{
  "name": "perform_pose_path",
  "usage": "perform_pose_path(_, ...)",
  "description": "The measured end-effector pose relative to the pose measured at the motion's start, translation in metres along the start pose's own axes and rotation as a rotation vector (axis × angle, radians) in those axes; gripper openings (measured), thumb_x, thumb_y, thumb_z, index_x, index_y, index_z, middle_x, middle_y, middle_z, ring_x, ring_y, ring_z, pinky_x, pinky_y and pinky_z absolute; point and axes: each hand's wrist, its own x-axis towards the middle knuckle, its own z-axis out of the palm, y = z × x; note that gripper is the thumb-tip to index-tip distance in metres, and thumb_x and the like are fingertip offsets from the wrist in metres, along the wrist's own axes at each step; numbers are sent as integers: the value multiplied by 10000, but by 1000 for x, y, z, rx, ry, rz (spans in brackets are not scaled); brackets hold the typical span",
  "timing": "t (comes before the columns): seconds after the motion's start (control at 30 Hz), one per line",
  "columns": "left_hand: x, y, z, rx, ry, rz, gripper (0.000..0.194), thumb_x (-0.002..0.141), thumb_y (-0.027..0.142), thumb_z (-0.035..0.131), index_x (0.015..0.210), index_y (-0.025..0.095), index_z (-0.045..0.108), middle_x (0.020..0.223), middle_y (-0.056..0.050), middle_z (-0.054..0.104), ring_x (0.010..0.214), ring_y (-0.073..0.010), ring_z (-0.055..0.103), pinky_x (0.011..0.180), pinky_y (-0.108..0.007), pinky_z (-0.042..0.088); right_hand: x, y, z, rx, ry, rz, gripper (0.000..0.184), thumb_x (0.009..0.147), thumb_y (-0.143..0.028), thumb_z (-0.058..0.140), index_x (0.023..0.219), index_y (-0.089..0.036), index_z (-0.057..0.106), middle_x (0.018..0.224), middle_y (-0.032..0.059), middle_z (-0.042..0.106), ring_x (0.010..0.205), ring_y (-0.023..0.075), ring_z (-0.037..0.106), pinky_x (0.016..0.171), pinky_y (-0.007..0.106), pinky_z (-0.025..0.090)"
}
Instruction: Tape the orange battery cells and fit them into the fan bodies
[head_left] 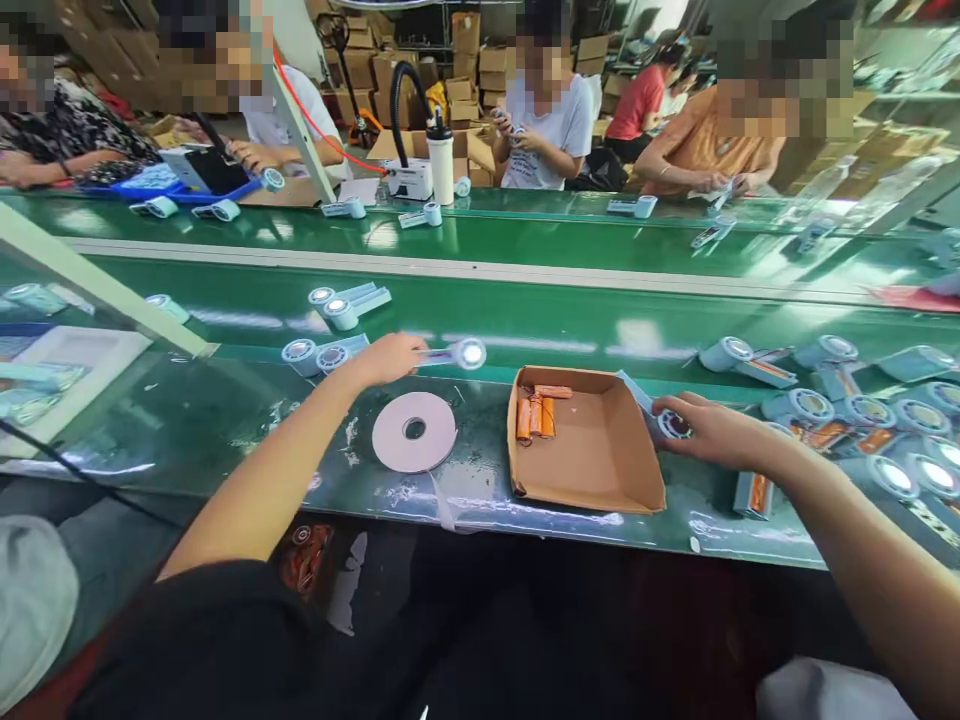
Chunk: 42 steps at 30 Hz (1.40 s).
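Note:
My left hand (394, 358) is closed around the handle end of a light-blue handheld fan (469, 353), its round head pointing right over the belt's near edge. At the right side of an open cardboard box (592, 490), my right hand (697, 428) grips the round head of another handheld fan (670, 422); its handle leans toward the box rim. Several orange battery cells (535, 415) with wires lie in the box's left part. Between my arms, a roll of white tape (401, 455) lies flat, its loose end hanging over the table edge.
Several fans (874, 412) crowd the right side, some with orange cells in their handles. More fans (330, 352) lie beyond my left forearm. A white tray (82, 375) and a slanted post (112, 285) stand left. Across the green belt (510, 317), several people work.

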Motion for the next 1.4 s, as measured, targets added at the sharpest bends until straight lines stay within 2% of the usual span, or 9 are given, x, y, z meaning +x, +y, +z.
perform_pose_path(0.17, -144, -95, 55, -280, 267, -505, 391, 843, 494, 386, 826, 237, 680, 688, -33, 672, 634, -238, 625, 594, -328, 467, -19, 1, 19, -12, 103, -35, 511, 930, -408, 616, 1417, -255, 630, 1446, 207, 629, 1333, 362, 652, 1160, 453, 507)
perform_pose_path(0.33, -195, -95, 100, -143, 390, -518, 425, 881, 432, 420, 1016, 198, 748, 1021, -150, 739, 994, -348, 687, 893, -475, 571, -1, -11, 13, -208, 81, -55, 503, 923, -374, 629, 1390, -201, 702, 1577, 236, 542, 1460, 396, 535, 1226, 517, 444)
perform_pose_path(0.47, -179, -49, 105, 74, 582, -189, 499, 974, 405, 497, 1401, 198, 649, 1363, -176, 668, 1301, -370, 587, 1144, -550, 476, 12, -39, 0, -346, 217, -107, 361, 923, -234, 570, 1209, -212, 790, 1511, 188, 637, 1354, 393, 618, 1060, 537, 570)
perform_pose_path(0.7, -116, -11, 101, 220, 100, 198, 495, 926, 343, 658, 1399, 199, 631, 1535, -140, 593, 1453, -412, 468, 1163, -601, 490, -7, -115, -12, 44, 512, -379, 317, 1032, -305, 476, 1102, -230, 776, 1171, 103, 806, 1053, 275, 756, 941, 424, 606)
perform_pose_path(0.93, -124, 42, 95, 0, 772, 539, 551, 874, 262, 757, 1380, 269, 538, 1302, -115, 653, 1510, -411, 422, 1258, -678, 377, -42, -206, 47, 1000, -82, -530, 466, 1013, -588, 622, 1137, -158, 754, 697, 0, 711, 592, 138, 620, 566, 232, 475)
perform_pose_path(1.03, -123, 46, 95, -200, 753, 404, 547, 872, 281, 767, 1377, 312, 560, 1321, -93, 652, 1473, -384, 490, 1245, -624, 438, -48, -220, 58, 849, -228, -758, 409, 1037, -480, 645, 792, -172, 756, 583, -18, 634, 522, 111, 543, 522, 231, 380)
perform_pose_path(1.13, -118, 37, 102, -500, 667, 77, 638, 909, 459, 723, 1485, 286, 510, 1422, -127, 594, 1359, -345, 595, 1082, -494, 611, -36, -206, 41, 561, -221, -834, 249, 1040, -375, 663, 945, -200, 812, 668, -3, 713, 591, 133, 626, 554, 236, 398)
perform_pose_path(1.3, -120, 42, 119, -581, 634, 79, 595, 871, 488, 766, 1400, 273, 597, 1448, -140, 556, 1431, -363, 521, 944, -424, 671, 11, -165, 4, 128, 144, -376, 284, 1101, -364, 541, 1165, -214, 774, 1160, 111, 801, 1037, 247, 748, 854, 305, 530)
perform_pose_path(1.4, -121, 55, 127, -520, 572, 176, 530, 893, 422, 758, 1378, 278, 598, 1450, -135, 578, 1499, -372, 435, 956, -455, 662, 30, -153, 5, -76, 79, -215, 324, 1112, -427, 499, 1189, -214, 731, 1230, 133, 774, 1092, 297, 743, 864, 344, 546)
